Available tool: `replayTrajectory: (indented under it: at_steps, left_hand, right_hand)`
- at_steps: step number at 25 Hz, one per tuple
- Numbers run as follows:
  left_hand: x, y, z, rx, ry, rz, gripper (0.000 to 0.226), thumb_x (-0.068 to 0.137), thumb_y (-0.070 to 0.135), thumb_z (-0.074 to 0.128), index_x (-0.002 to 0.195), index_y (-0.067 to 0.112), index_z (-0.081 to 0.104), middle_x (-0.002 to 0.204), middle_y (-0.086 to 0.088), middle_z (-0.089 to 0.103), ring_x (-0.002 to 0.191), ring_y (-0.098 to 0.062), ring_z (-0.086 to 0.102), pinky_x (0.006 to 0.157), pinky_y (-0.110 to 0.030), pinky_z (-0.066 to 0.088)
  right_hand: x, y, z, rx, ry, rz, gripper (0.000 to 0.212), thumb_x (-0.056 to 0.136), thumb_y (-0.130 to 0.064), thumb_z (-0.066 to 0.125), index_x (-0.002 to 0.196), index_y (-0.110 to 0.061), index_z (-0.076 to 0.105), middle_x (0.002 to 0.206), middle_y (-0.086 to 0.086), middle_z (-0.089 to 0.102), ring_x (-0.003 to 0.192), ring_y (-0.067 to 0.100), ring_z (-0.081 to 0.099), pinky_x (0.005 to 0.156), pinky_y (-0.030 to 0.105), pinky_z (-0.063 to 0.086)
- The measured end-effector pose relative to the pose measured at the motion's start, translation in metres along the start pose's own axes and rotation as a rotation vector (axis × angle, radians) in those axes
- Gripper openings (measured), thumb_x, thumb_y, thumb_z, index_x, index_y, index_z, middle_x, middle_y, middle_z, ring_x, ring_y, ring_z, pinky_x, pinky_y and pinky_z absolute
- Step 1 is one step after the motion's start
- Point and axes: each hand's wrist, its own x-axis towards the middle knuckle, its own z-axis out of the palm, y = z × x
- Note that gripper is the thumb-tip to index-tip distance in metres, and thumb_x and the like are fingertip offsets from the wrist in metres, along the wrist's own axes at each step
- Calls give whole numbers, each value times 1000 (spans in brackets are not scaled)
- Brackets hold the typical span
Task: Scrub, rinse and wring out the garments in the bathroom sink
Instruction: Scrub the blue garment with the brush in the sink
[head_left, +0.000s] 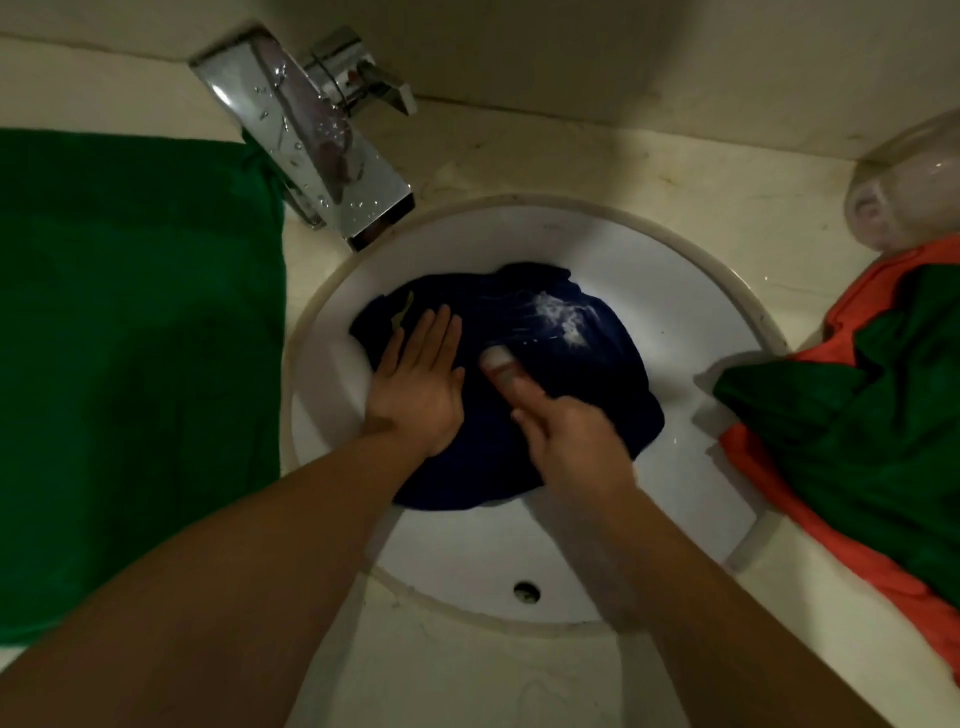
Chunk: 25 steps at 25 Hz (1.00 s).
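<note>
Fingers (440, 335) of the left hand (421, 387) lie straight and flat on the navy garment (597, 379) bunched in the white sink (696, 322). The right hand (566, 436) curls around a small pale lump (497, 358), too blurred to identify, held against the sudsy cloth.

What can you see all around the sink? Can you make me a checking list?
Surface: pale counter with a round white sink set in it.
Job's things: navy garment lies in the sink, suds on it; green cloth on the counter at left; green and orange garments piled at right.
Clutter: clear container at the right edge, blurred.
Grippers: left hand presses flat on the navy garment; right hand grips a small pale object, blurred, maybe soap.
Cables: nothing seen.
Surroundings: tap with drops on it, no stream seen; wall behind.
</note>
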Motion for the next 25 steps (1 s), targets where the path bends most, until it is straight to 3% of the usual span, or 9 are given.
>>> replayTrajectory:
  at_steps: [4, 6, 9, 11, 14, 17, 20, 22, 25]
  left_hand:
    - [-1, 2, -2, -4, -39, 24, 62, 107, 38, 8, 158, 15, -18, 168, -1, -19, 155, -16, -15, 124, -40, -11]
    - [-1, 3, -2, 20, -28, 6, 62, 107, 38, 8, 157, 14, -19, 168, -1, -19, 154, -16, -16, 124, -41, -11]
    - [0, 2, -2, 31, -14, 9, 63, 107, 39, 9, 158, 13, -17, 168, -2, -16, 155, -17, -14, 123, -41, -11]
    - [-2, -1, -1, 37, -16, 33, 63, 107, 39, 9, 159, 13, -15, 169, -2, -15, 155, -17, -13, 124, -41, -10]
    - [-1, -3, 1, 44, -49, 30, 63, 107, 39, 8, 159, 13, -16, 168, -2, -17, 155, -17, -14, 124, -41, -11]
    - [-4, 5, -5, -17, -40, 22, 65, 107, 39, 15, 160, 9, -7, 170, -8, -8, 156, -22, -6, 125, -44, -3]
    - [-29, 21, -2, -43, -37, 113, 67, 106, 40, 19, 161, 8, 0, 170, -9, -2, 156, -26, -2, 125, -45, 2]
    - [-27, 19, 4, -33, -49, 145, 66, 106, 40, 15, 161, 10, -4, 170, -7, -7, 156, -26, -5, 125, -45, 0]
    - [-10, 14, 3, -59, -22, 95, 65, 106, 39, 14, 161, 10, -4, 170, -7, -6, 156, -26, -3, 125, -46, -1]
  right_hand:
    - [0, 52, -40, -9, 186, 436, 38, 104, -40, 53, 142, -41, 57, 114, 8, 70, 95, 23, 62, 89, 34, 49]
    - [3, 23, -23, 72, 183, 360, 39, 104, -39, 53, 143, -42, 55, 115, 11, 72, 96, 26, 66, 94, 36, 53]
    - [-9, -14, 16, 46, 53, 28, 43, 102, -41, 52, 140, -59, 45, 111, 9, 72, 98, 30, 69, 90, 43, 57]
    - [-10, 9, -7, 28, 64, 111, 42, 103, -43, 51, 137, -66, 45, 113, 5, 72, 96, 25, 68, 89, 41, 56]
    - [-9, 51, -40, -47, 136, 406, 40, 104, -40, 52, 144, -43, 54, 122, 12, 70, 105, 31, 66, 97, 43, 53]
    - [-10, 16, -25, 52, 147, 314, 42, 103, -38, 54, 145, -38, 55, 125, 14, 70, 111, 36, 66, 100, 41, 52]
    - [-41, -7, -6, 68, 77, 75, 46, 104, -35, 53, 143, -57, 44, 111, 7, 73, 95, 27, 70, 86, 37, 57]
    - [-44, 17, -30, 5, 61, 190, 40, 107, -38, 46, 141, -59, 46, 99, 1, 69, 81, 17, 66, 75, 33, 54]
    - [-18, 43, -51, -88, 130, 431, 40, 105, -41, 48, 145, -43, 52, 107, 13, 72, 90, 29, 67, 83, 38, 55]
